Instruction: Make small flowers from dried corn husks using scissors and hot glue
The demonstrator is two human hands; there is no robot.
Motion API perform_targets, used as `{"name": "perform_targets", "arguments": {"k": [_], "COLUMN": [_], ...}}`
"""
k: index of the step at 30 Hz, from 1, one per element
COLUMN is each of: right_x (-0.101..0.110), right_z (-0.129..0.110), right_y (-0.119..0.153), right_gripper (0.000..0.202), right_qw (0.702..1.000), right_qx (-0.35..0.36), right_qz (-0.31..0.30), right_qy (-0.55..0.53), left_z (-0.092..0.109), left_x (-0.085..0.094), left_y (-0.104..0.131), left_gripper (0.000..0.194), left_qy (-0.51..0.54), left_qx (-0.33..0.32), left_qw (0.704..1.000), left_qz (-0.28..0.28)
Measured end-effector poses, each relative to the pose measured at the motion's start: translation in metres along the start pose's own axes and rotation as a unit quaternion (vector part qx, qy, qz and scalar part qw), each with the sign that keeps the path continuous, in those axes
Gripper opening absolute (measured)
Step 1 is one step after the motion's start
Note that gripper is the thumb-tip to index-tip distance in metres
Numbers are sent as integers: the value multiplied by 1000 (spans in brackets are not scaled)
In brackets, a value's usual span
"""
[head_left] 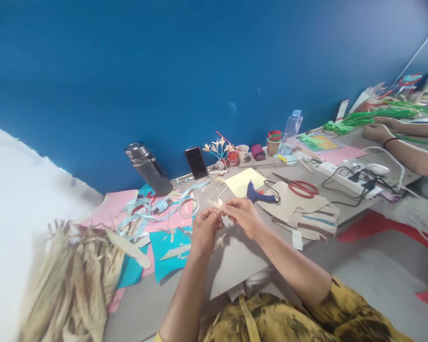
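Observation:
Above the grey table, my left hand (207, 229) and my right hand (244, 216) meet with fingertips pinched together. Between them is a small pale flower of dried husk (217, 204), its petals sticking up past the fingers. Its base is hidden by my fingers. Just beyond my right hand lies a blue glue gun (259, 194), partly on a yellow sheet (244, 180). A roll of tape (188, 207) stands beyond my left hand. Cut husk pieces (176, 251) lie on blue paper (162, 270) to the left, and a curled husk scrap (219, 242) rests below my hands.
Dried husks (82, 280) hang over the left edge. Along the wall stand a flask (148, 168), a phone (196, 163), finished husk flowers (219, 147) and a plastic bottle (292, 130). Red-handled scissors (303, 188) and a power strip (345, 178) are right. A co-worker's hands (378, 133) are beyond.

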State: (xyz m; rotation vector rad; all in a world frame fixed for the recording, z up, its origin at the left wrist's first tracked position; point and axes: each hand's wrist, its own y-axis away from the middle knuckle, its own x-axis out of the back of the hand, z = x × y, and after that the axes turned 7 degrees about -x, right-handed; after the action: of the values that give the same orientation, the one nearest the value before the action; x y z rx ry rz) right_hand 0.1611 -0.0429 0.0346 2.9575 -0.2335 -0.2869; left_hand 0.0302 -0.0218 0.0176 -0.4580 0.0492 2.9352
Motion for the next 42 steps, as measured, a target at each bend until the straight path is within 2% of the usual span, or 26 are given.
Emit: {"name": "perform_targets", "arguments": {"k": [3, 9, 14, 17, 20, 24, 27, 29, 31, 33, 35, 39, 42], "right_x": [2, -1, 0, 3, 6, 11, 13, 13, 11, 10, 8, 9, 21], "right_z": [2, 3, 6, 8, 12, 18, 21, 22, 21, 22, 22, 22, 15], "right_y": [-1, -7, -11, -11, -11, -13, -12, -12, -11, -11, -13, -12, -11], "right_gripper": [25, 21, 23, 24, 25, 26, 27, 25, 22, 19, 16, 14, 16], "right_qw": [1000, 999, 998, 998, 998, 998, 999, 998, 996, 993, 990, 987, 977], "right_qx": [-10, 8, -38, -50, -52, -54, -43, -29, -4, 21, 28, 20, 22], "right_qz": [-23, 29, 36, 26, 14, 0, 6, 14, 15, 5, -1, -20, -50], "right_qy": [0, 20, -43, -43, -43, -31, 4, 47, 89, 119, 138, 160, 207], "left_z": [1, -1, -2, -3, -8, -19, -21, -18, -11, -3, 2, 2, 1], "left_x": [1, 1, 3, 11, 23, 38, 39, 33, 24, 16, 11, 11, 12], "left_y": [-2, -1, -2, -6, -12, -17, -16, -13, -9, -6, -4, -5, -9], "left_gripper": [21, 23, 24, 24, 24, 25, 24, 30, 36, 38, 36, 32, 31], "left_qy": [48, -38, 12, 23, -23, -69, -84, -73, -59, -70, -103, -124, -97], "left_qx": [46, -4, 21, 68, 105, 111, 90, 68, 62, 65, 54, 51, 58], "left_qw": [998, 999, 999, 996, 992, 987, 986, 990, 995, 995, 993, 991, 993], "left_qz": [-5, 9, 38, 54, 69, 89, 112, 99, 54, 10, -8, -24, -32]}}
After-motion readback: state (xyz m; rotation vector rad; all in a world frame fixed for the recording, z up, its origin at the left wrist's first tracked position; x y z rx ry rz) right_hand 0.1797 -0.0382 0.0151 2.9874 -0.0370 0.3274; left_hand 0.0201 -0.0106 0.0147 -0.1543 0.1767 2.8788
